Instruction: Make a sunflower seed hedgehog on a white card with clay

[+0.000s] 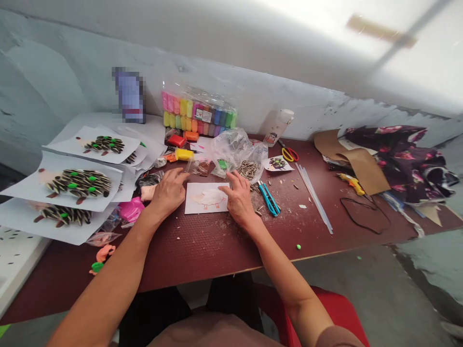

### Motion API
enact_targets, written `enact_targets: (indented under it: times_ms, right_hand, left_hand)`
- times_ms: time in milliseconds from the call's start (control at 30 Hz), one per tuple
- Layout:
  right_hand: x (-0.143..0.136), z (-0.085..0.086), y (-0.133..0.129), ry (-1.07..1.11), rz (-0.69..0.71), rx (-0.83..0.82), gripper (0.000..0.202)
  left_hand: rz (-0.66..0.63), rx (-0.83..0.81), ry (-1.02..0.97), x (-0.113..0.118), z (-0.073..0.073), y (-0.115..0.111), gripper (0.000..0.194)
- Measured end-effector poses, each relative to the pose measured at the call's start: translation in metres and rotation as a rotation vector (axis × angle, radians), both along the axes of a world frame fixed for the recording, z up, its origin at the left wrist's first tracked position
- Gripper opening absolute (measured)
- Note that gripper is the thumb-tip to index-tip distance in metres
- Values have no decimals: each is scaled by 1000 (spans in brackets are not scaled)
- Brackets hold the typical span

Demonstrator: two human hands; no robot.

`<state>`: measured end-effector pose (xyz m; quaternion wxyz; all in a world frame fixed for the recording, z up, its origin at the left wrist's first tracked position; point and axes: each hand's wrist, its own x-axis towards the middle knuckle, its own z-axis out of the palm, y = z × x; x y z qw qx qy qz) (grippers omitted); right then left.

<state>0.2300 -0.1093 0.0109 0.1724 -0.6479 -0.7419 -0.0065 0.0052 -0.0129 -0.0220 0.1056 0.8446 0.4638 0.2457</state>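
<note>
A small white sheet [206, 195] with an outline drawing of a little animal on short legs lies on the table in front of me. At its left edge rests my left hand [169, 192], open, fingers stretched forward. My right hand [239, 196] is also open, thumb and fingers apart, with the thumb over the sheet's right edge. Just beyond my right fingers is a pile of striped sunflower seeds [249, 169] in a clear plastic bag [235, 144]. A blue utility knife [268, 198] lies right of that hand. Pink clay [130, 210] in a wrapper sits left of my left hand.
Sheets with seed-covered hedgehogs [81, 185] are stacked at the left. A pack of coloured clay [198, 115] leans on the wall, near a white bottle [280, 127]. Scissors [289, 153], glue sticks [314, 197], a glue gun [352, 184] and flowered cloth [405, 164] lie rightward.
</note>
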Motion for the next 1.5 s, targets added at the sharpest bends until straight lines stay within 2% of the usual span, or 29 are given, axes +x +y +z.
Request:
enact_targets:
  times_ms: [233,333,433,667,833,1000,1167,1333,1500]
  right_hand:
    - [-2,-4,-28,-39,44,-55,38]
    - [-4,-6,-33,-66,46,-87,37]
    - [-6,-7,-36,-87,37,-115,38]
    - [-10,-4,-38,-66,13,-105,39]
    - [-13,-4,-39,-82,42,-84,38]
    - [-13,-10,-39,-113,95,-87,37]
    - [-12,-15,-41,-27,95,22,43]
    - [-9,-6,-28,143,35,161,49]
    - [-15,1,7,260,45,254,46]
  left_hand:
    - [53,70,-7,-5,10,2,48]
    - [-5,83,-29,-2,16,1,43]
    - [-110,23,-27,3,19,-3,38]
    - [-178,5,120,8,13,-8,35]
    - [-195,39,108,7,10,-7,34]
    - [-180,45,95,8,9,-7,34]
    - [-190,29,60,8,8,-7,34]
    - [-179,26,33,10,6,-6,34]
    - [-142,94,-46,7,9,-2,40]
